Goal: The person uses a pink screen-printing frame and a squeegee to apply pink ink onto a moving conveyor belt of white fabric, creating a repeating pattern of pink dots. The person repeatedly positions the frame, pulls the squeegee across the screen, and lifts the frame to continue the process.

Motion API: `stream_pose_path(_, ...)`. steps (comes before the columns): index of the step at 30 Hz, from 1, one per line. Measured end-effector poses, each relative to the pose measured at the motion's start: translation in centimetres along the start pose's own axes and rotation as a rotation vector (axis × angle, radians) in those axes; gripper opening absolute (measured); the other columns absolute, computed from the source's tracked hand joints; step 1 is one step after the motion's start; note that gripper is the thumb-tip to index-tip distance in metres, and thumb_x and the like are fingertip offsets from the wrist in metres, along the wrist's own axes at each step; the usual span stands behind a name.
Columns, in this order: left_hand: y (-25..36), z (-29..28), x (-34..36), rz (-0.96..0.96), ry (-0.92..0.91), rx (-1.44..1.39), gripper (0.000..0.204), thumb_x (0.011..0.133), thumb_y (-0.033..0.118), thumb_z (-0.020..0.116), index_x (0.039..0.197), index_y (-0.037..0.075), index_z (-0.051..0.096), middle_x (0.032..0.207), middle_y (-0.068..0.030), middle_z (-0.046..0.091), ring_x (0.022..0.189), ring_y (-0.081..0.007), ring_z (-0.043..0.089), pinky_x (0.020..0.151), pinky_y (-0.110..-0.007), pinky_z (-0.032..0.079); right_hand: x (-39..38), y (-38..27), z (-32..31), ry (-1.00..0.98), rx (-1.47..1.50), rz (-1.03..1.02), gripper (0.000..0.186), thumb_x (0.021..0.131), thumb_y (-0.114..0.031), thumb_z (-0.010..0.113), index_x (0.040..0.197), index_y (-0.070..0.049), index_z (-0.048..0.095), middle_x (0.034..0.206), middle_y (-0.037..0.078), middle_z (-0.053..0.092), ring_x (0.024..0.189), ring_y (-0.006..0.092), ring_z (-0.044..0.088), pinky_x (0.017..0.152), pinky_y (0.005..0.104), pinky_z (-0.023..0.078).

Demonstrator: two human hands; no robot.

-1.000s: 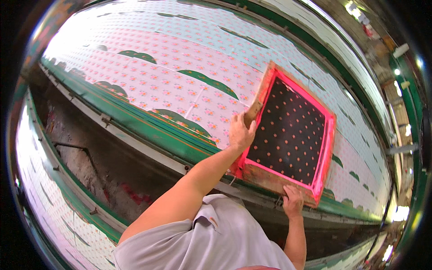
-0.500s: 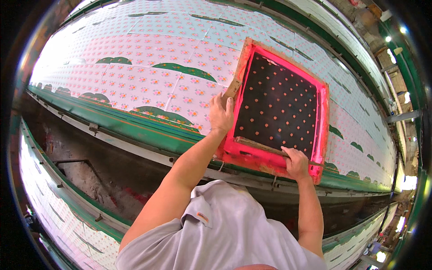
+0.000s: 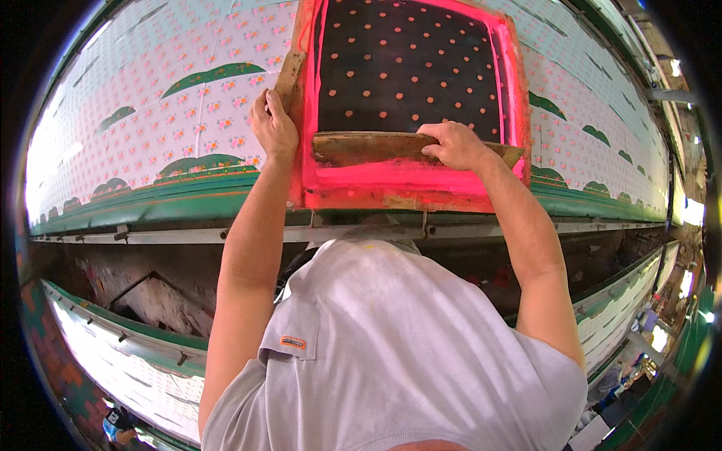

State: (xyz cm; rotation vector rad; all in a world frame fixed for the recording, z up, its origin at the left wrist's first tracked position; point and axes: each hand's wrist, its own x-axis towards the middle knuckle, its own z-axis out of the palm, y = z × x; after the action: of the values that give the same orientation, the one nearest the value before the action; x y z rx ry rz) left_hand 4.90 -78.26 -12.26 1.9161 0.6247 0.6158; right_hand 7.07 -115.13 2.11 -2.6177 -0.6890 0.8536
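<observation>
The right grip [image 3: 459,146] had shifted from the rectangular pink-stained wooden frame [image 3: 406,198] to the long brown wooden blade [image 3: 361,148], clamping it, apparently for control. The left grip [image 3: 277,134] clamped the brown wooden side strip [image 3: 288,77]. The frame lay on the green counter [image 3: 150,212], its black mesh [image 3: 410,68] dotted orange.

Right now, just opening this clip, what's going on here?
A person in a pale shirt is handling a pink-edged frame with a dark, dotted panel. It lies over floral-patterned sheets on a long green-edged table. The left hand grips a wooden strip at the frame's left side. The right hand holds a wooden bar that runs across the frame's near part, along the panel's near edge.
</observation>
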Motion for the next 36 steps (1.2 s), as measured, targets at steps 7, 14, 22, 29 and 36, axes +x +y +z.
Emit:
stream_pose_path(7,0.0,-0.2,-0.4,0.003,-0.011,-0.002,0.055,0.116,0.046,0.052,0.136,-0.002,0.07,0.132,-0.0264,0.068,0.127,-0.0429,0.062,0.111,-0.05,0.048,0.5,0.7,1.0,-0.105,0.111,0.043,0.03,0.096,-0.022,0.079,0.124,-0.011,0.077,0.11,0.017,0.08,0.107,0.0384,0.076,0.093,0.0507,0.056)
stream_pose_path(14,0.5,-0.5,-0.5,0.003,-0.041,-0.011,0.051,0.116,0.042,0.054,0.134,-0.003,0.07,0.129,-0.0265,0.068,0.124,-0.0426,0.062,0.11,-0.05,0.048,3.8,3.7,0.5,-0.28,0.315,-0.057,0.038,0.096,-0.016,0.08,0.13,0.0,0.075,0.107,0.014,0.08,0.104,0.0258,0.074,0.096,0.042,0.055)
stream_pose_path(22,1.8,-0.2,-1.0,0.144,0.05,0.219,0.056,0.113,0.041,0.058,0.145,-0.005,0.06,0.14,-0.0298,0.061,0.136,-0.0463,0.053,0.118,-0.055,0.04,11.9,7.5,-9.9,-0.128,0.385,-0.116,0.036,0.096,-0.006,0.078,0.132,0.001,0.074,0.111,0.007,0.08,0.107,0.016,0.07,0.098,0.0376,0.056)
stream_pose_path(29,3.1,0.0,-0.8,0.177,0.004,0.386,0.068,0.112,0.045,0.056,0.156,-0.006,0.049,0.149,-0.0287,0.056,0.143,-0.0468,0.047,0.124,-0.059,0.03,20.0,9.1,-17.2,0.62,-0.24,-0.251,0.034,0.098,-0.02,0.076,0.131,-0.016,0.077,0.116,0.016,0.081,0.108,0.0365,0.079,0.094,0.049,0.062)
stream_pose_path(36,3.6,0.3,-0.9,0.107,-0.023,0.418,0.069,0.112,0.047,0.055,0.157,-0.005,0.048,0.151,-0.0279,0.053,0.144,-0.045,0.046,0.124,-0.057,0.032,29.4,12.9,-18.3,0.954,-0.41,-0.288,0.038,0.099,-0.011,0.059,0.129,-0.021,0.079,0.114,0.014,0.082,0.101,0.0382,0.08,0.087,0.0507,0.065)
